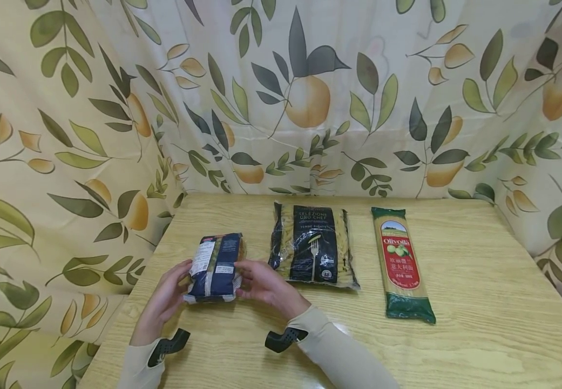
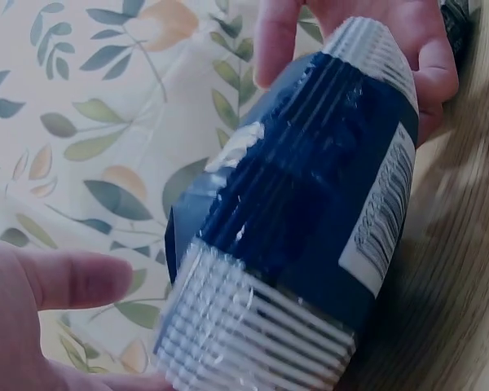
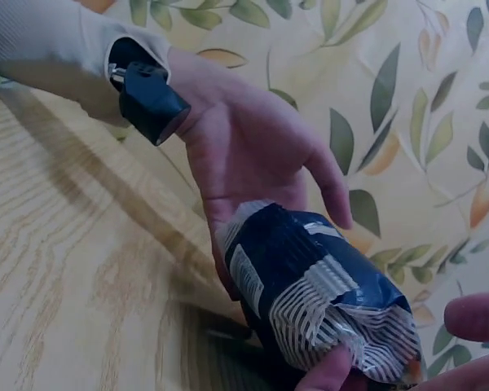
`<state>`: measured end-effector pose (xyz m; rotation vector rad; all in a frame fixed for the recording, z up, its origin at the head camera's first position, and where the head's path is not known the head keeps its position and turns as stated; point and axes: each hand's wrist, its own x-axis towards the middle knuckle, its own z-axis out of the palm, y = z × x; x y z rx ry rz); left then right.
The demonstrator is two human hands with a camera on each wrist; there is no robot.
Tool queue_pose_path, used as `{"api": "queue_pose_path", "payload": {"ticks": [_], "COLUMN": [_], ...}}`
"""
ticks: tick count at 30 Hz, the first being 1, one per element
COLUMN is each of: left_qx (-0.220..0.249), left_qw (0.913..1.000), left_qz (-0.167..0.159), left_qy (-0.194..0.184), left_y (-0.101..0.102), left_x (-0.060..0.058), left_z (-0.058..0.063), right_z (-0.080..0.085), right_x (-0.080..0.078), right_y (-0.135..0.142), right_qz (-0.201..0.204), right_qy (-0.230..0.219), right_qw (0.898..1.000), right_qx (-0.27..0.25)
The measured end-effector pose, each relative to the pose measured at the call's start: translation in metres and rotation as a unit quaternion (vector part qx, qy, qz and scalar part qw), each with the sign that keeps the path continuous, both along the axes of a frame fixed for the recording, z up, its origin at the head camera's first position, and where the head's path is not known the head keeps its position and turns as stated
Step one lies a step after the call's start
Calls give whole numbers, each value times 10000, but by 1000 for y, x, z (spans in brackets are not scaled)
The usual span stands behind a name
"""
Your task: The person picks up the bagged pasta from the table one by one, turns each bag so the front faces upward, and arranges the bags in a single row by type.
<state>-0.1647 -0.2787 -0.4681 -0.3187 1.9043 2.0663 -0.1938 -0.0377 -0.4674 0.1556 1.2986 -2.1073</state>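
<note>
A dark blue food packet with white-striped ends and a barcode label is held between both hands at the left of the table. The left hand cups its left side; in the left wrist view the left thumb stands away from the wrapper. On the other side the right hand holds the right edge with its fingertips. The right wrist view shows a fingertip of the right hand against the striped end. Part of the left fingers is hidden behind the packet.
Right of the hands lies a black-and-clear bag of penne. Farther right is a long spaghetti packet with a red label and green ends. All rest on a wooden table, with a leaf-and-fruit patterned curtain along its back and sides.
</note>
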Motion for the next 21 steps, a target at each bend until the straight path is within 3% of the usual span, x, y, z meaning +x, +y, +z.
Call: {"api": "queue_pose_path", "payload": {"ticks": [5, 12, 21], "left_qx": [96, 206, 41], "left_qw": [9999, 9995, 9997], "left_qz": [78, -214, -237], "left_qy": [64, 67, 7], "left_y": [-1, -4, -6], "left_x": [4, 7, 7], "left_z": [0, 2, 4], "right_z": [-1, -3, -4], "right_x": [1, 2, 0], "right_y": [-3, -6, -7], "right_qz": [-52, 151, 194], "right_qy": [-30, -61, -97], "right_qw": [9999, 9993, 9987], "right_qx": [-80, -349, -465]}}
